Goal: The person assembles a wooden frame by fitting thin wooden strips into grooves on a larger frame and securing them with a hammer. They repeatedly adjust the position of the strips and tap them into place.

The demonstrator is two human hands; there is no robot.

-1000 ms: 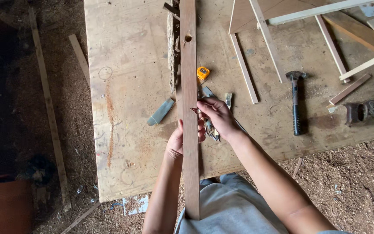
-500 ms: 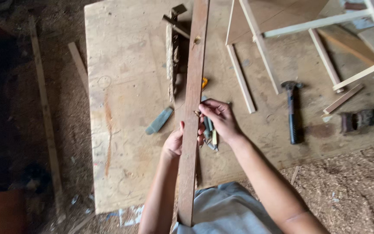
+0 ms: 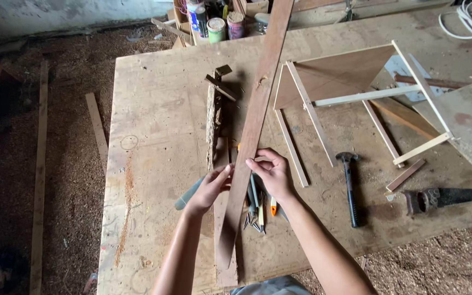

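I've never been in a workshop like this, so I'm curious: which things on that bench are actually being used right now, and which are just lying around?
In use:
- long brown plank, held from both sides
- left hand
- right hand

Lying about:
- hammer
- hand saw
- pale wooden frame
- small hand tools under the plank
- paint tins

A long, narrow wooden plank (image 3: 253, 128), reddish-brown with a dark knot hole in its upper half, lies slantwise across the plywood workbench (image 3: 154, 142). Its far end reaches past the bench's back edge; its rounded near end lies close to the front edge. The left hand (image 3: 212, 187) and right hand (image 3: 271, 172) grip its two edges partway up from the near end.
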